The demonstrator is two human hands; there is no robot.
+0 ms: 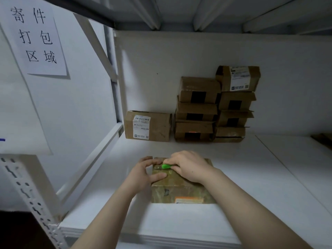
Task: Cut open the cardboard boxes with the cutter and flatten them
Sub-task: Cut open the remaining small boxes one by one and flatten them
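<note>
White shelf deck (pixel 179 221), lit from the front, under a low upper shelf; a white back wall (pixel 179 56) closes the bay.

Head view, writing first. Paper sign (pixel 36 36) on the left side panel, hand-lettered in black: 寄件 / 打包 / 区域. Labelled box (pixel 148 125) stands alone at the back left and carries a white shipping label with barcode and QR code; the print is too small to read. Two stacks of boxes (pixel 196 108) stand just beside it against the wall, most of them with black tape patches. The top right box (pixel 238 79) has another white label, also unreadable.

Near box (pixel 179 193) sits at the middle of the deck, well apart from the stacks, taped shut. An orange-edged label runs along its front face, text illegible.

Left hand (pixel 143 174) grips the near box's left end, fingers arched over the far corner, thumb flat on the top. Right hand (pixel 188 166) is wrapped around the green cutter (pixel 166 166), whose tip lies on the box top near the left edge, between the two hands.

Edges and room: slotted steel upright (pixel 32 194) at the front left corner. Open deck lies on both sides of the near box, wider to the right. A brown item (pixel 323 139) shows at the far right edge, cut off by the frame.
</note>
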